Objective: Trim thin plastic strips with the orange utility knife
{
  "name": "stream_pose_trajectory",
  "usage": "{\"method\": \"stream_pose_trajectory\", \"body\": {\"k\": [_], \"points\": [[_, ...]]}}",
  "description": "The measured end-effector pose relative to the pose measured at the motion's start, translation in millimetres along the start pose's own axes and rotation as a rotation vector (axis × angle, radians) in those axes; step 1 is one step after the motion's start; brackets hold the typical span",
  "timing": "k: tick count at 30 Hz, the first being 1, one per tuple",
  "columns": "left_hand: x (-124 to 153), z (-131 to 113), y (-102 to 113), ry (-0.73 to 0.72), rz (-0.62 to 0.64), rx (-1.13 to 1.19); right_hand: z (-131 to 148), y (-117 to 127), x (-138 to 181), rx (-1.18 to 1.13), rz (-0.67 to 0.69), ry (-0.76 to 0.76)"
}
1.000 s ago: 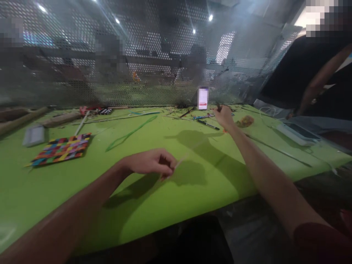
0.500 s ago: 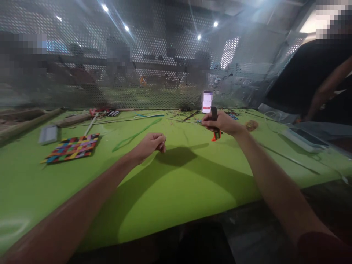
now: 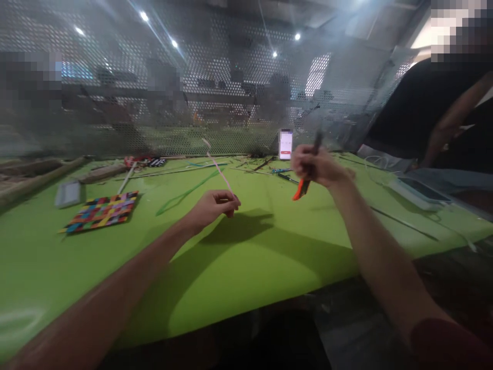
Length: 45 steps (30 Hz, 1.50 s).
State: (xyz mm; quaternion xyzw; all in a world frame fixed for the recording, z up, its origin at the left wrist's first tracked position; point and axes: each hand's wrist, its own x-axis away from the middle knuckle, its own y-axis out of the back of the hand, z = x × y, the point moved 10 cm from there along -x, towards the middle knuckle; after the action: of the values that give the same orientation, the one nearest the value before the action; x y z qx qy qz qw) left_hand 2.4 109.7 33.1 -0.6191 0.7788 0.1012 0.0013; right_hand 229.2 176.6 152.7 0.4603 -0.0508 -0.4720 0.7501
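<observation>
My left hand [image 3: 217,203] is closed above the green table, with the end of a thin pink strip [image 3: 220,172] pinched in its fingertips. The strip slants up and away to the left. To the right, my right hand [image 3: 318,165] is wrapped around a black-and-orange hand tool [image 3: 301,189]. Its orange end points down and a dark part sticks up above the fist; blur hides its exact kind. A woven multicoloured square [image 3: 102,210] lies left of my left hand. Behind that hand, a green strip [image 3: 185,194] lies loose on the table.
A lit phone [image 3: 285,145] stands upright at the back. At the right are a white device with a dark top [image 3: 419,192], cables and a thin rod [image 3: 404,223]. A grey box [image 3: 68,194] and scraps lie left. Another person [image 3: 427,110] stands at the right.
The pink strip now shows clearly in my left hand, reaching upward. My right hand has shifted slightly with the tool, which is now tilted.
</observation>
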Motion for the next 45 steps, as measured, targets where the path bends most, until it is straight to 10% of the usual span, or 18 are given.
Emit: {"method": "stream_pose_trajectory", "body": {"k": [6, 13, 45], "points": [[4, -8, -13, -0.009, 0.063, 0.129, 40, -90, -4, 0.130, 0.100, 0.119], [9, -20, -28, -0.044, 0.133, 0.191, 73, -135, 22, 0.459, 0.038, 0.407], [15, -25, -36, -0.059, 0.044, 0.257, 86, -134, 34, 0.579, -0.128, 0.393]]}}
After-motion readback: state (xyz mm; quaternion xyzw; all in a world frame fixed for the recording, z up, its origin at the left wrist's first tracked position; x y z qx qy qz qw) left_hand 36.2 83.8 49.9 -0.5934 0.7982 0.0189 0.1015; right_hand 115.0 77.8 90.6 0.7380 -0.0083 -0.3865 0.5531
